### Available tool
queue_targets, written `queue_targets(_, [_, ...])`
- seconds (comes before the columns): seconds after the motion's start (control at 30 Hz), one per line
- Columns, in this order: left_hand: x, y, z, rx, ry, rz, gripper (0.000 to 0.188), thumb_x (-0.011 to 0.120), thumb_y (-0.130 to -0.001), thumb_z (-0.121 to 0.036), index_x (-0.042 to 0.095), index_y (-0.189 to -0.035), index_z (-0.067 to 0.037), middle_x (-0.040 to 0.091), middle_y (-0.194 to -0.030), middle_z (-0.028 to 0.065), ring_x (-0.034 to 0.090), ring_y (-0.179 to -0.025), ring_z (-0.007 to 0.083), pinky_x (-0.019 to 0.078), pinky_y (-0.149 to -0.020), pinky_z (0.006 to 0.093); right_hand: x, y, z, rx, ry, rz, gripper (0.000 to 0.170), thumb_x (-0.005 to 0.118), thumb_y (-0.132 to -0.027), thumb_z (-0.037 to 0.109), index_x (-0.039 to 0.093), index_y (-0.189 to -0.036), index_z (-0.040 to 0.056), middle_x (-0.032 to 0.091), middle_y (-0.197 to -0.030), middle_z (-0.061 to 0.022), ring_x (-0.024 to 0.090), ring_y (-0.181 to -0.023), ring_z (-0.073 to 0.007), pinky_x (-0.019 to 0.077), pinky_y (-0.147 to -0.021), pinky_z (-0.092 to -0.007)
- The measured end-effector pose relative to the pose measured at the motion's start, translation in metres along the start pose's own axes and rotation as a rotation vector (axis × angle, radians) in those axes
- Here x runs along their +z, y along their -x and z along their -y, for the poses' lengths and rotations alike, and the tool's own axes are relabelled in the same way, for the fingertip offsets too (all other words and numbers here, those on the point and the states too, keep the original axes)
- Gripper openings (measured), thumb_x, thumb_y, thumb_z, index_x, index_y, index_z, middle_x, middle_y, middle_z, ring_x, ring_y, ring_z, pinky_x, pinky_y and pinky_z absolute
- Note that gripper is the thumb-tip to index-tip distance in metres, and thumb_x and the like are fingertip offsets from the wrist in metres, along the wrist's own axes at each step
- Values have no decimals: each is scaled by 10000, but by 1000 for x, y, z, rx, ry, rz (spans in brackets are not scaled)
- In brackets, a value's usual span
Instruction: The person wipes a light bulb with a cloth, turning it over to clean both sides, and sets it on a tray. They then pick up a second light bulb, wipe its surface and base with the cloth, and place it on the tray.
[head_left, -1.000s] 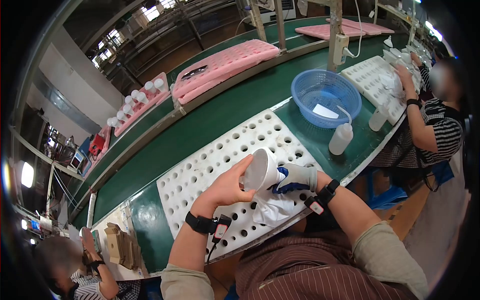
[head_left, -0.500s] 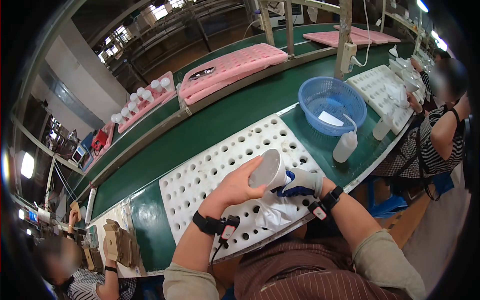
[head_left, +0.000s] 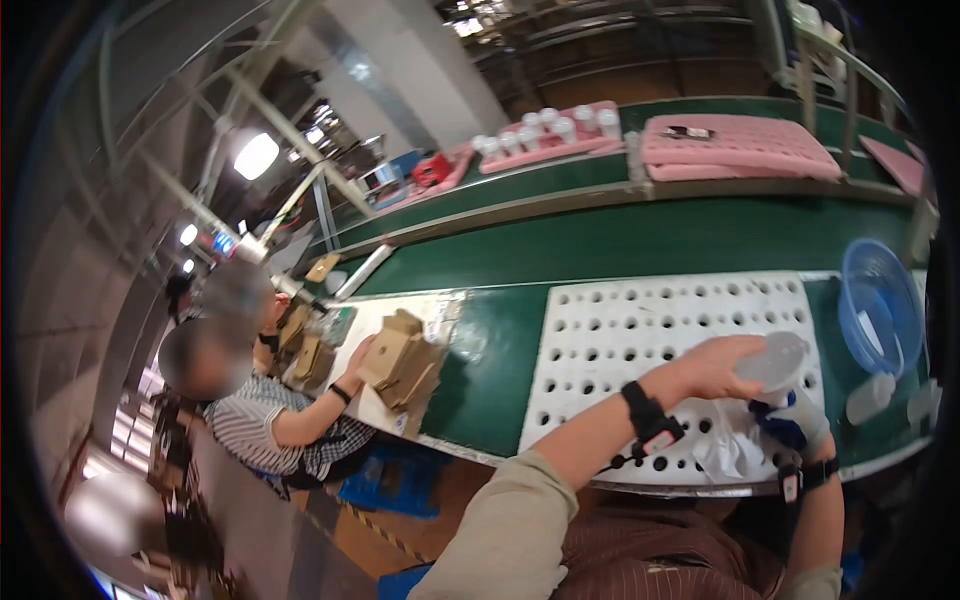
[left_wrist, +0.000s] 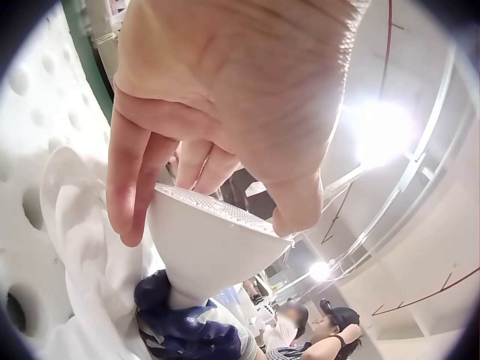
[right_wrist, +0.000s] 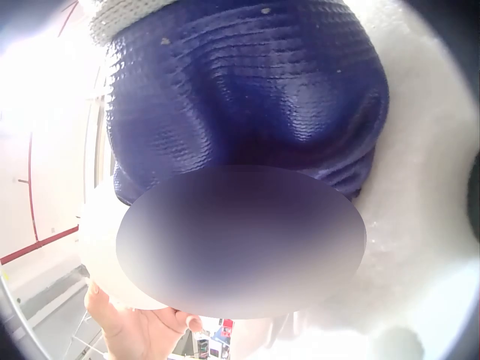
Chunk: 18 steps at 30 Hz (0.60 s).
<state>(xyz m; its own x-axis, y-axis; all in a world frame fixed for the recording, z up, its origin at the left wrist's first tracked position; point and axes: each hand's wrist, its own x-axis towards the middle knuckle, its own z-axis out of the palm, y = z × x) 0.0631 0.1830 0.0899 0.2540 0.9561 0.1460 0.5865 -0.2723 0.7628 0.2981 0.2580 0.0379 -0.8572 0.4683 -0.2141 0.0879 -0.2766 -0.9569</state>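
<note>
A white cone-shaped piece (head_left: 778, 362) with a wide round face is tilted above the perforated white foam board (head_left: 622, 342). My bare left hand (head_left: 715, 368) holds its wide rim; in the left wrist view, the thumb lies on one side of the cone (left_wrist: 214, 247) and fingers on the other. My right hand (head_left: 800, 425), in a grey and blue glove, grips the narrow end, as the blue glove (left_wrist: 184, 330) in the left wrist view confirms. A crumpled white cloth (head_left: 728, 450) hangs beside the glove over the board. Blurring hides the glove's fingertips in the right wrist view.
A blue basket (head_left: 862, 335) and a white squeeze bottle (head_left: 870, 398) stand at the right. Pink foam trays (head_left: 740, 160) lie across the green bench. At the left, people sit near folded cardboard pieces (head_left: 392, 350).
The head view has swung left, showing more of the people and cardboard at that side. Both hands keep hold of the cone, whose wide face now shows more upward.
</note>
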Motion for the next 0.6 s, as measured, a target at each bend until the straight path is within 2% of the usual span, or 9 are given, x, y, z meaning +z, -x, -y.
queue_targets(0.03, [4, -1, 5, 36, -25, -17, 735, 733, -738, -320, 486, -1332, 35, 507, -1358, 232, 567, -1164, 325, 448, -987, 341, -8, 1, -5, 76, -49, 11, 498, 722, -703, 89, 566, -1173, 41, 624, -970, -22, 581, -841, -118, 476, -715, -259])
queue_targets(0.07, [0, 1, 2, 29, -42, -51, 735, 733, -738, -320, 486, -1332, 35, 507, -1358, 232, 567, -1164, 325, 448, -987, 341, -3, 0, -2, 34, -132, 20, 486, 721, -693, 81, 573, -1154, 42, 621, -946, -24, 586, -822, -118, 472, -684, -250])
queue_targets(0.13, [-7, 6, -8, -34, 119, 33, 720, 739, -704, -270, 498, -1319, 16, 562, -1285, 212, 651, -970, 298, 516, -855, 329, -11, -3, -10, 52, -57, 18, 451, 707, -686, 65, 584, -1119, 44, 623, -923, -27, 592, -798, -124, 471, -673, -244])
queue_targets(0.17, [-9, 9, -8, -49, 105, 10, 720, 739, -704, -270, 498, -1319, 16, 562, -1285, 212, 651, -970, 298, 516, -855, 329, -9, -5, -5, 93, 16, 8, 432, 704, -682, 61, 590, -1099, 44, 626, -910, -28, 593, -789, -123, 471, -667, -244])
queue_targets(0.23, [-10, 16, -10, -7, 70, 33, 698, 733, -673, -207, 511, -1304, -8, 608, -1190, 185, 668, -786, 265, 537, -737, 318, 0, -3, 6, 119, 76, -28, 387, 694, -676, 50, 604, -1053, 40, 631, -872, -31, 599, -773, -131, 473, -657, -249])
queue_targets(0.33, [-11, 23, -15, -21, 54, 53, 646, 715, -668, -175, 531, -1269, -25, 627, -1110, 170, 667, -772, 261, 534, -723, 327, -9, -8, -11, 6, 106, -21, 407, 695, -671, 42, 601, -1067, 32, 632, -873, -28, 601, -771, -145, 475, -656, -257])
queue_targets(0.47, [-5, 34, -11, 80, 45, -49, 588, 698, -686, -152, 541, -1238, -27, 627, -1098, 158, 670, -756, 265, 534, -708, 332, -14, -5, -6, 82, 100, 24, 432, 691, -673, 30, 595, -1095, 26, 632, -903, -43, 599, -802, -158, 472, -685, -262])
queue_targets(0.57, [-6, 39, -10, 77, 45, -52, 493, 693, -696, -145, 561, -1152, -13, 623, -1070, 143, 662, -792, 283, 530, -710, 357, -12, -7, -9, 34, 165, 11, 434, 702, -676, 37, 593, -1096, 25, 631, -909, -50, 597, -810, -161, 469, -694, -261])
queue_targets(0.6, [-4, 39, -9, 109, -53, -61, 471, 699, -688, -150, 568, -1120, -15, 621, -1072, 136, 649, -815, 294, 524, -727, 373, -11, -7, -9, 18, 188, 3, 435, 708, -677, 41, 592, -1096, 25, 632, -911, -50, 597, -812, -162, 469, -694, -261])
